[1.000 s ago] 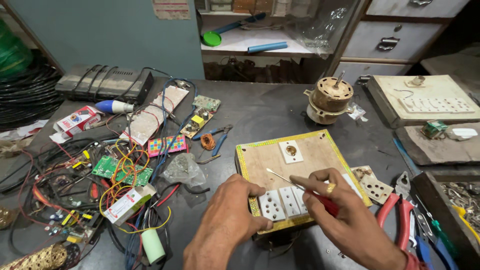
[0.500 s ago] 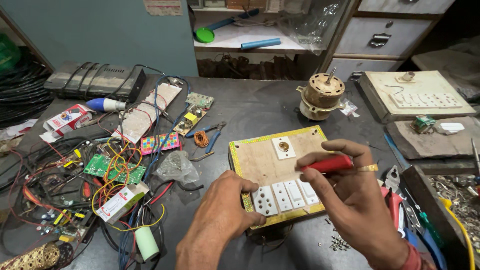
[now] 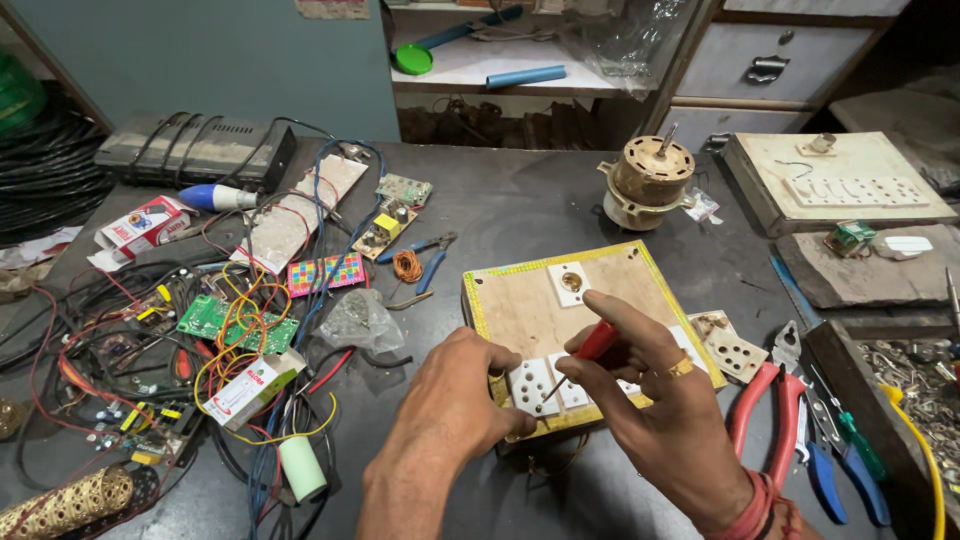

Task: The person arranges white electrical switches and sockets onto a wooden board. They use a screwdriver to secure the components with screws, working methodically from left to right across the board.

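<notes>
Wooden switch board (image 3: 560, 310), one — square, flat, yellow-edged, lying at the lower centre of the frame on the dark workbench (image 3: 520, 210); it carries one white socket plate (image 3: 572, 283) near its upper middle and a row of white socket plates (image 3: 545, 388) along its near edge, at least two visible, the rest hidden by the hands. Left hand (image 3: 455, 400): fingers curled and pressed on the board's near-left corner, holding it down. Right hand (image 3: 665, 420): pinched around a red-handled screwdriver (image 3: 598, 342), one, its thin shaft slanting down-left with the tip at the front row of sockets. Judged handling: the board looks rigid and moderately light, likely to slide on the smooth bench unless pinned by an edge or corner; the plastic plates seem brittle — hold the wood, not the plates. The screwdriver is slim and light, best gripped on the red handle. Round about: one brass-coloured motor (image 3: 648, 180) above the board; one loose white socket plate (image 3: 738, 352) just right of it; one red-handled pliers (image 3: 770, 420) at lower right; one blue-handled pliers (image 3: 425, 255) left of centre beside a small copper wire coil (image 3: 406, 266); at least three circuit boards, one green board (image 3: 215, 320) among them, within a tangle of coloured wires (image 3: 150, 350) at left; one second wooden board (image 3: 850, 185) at upper right.
</notes>
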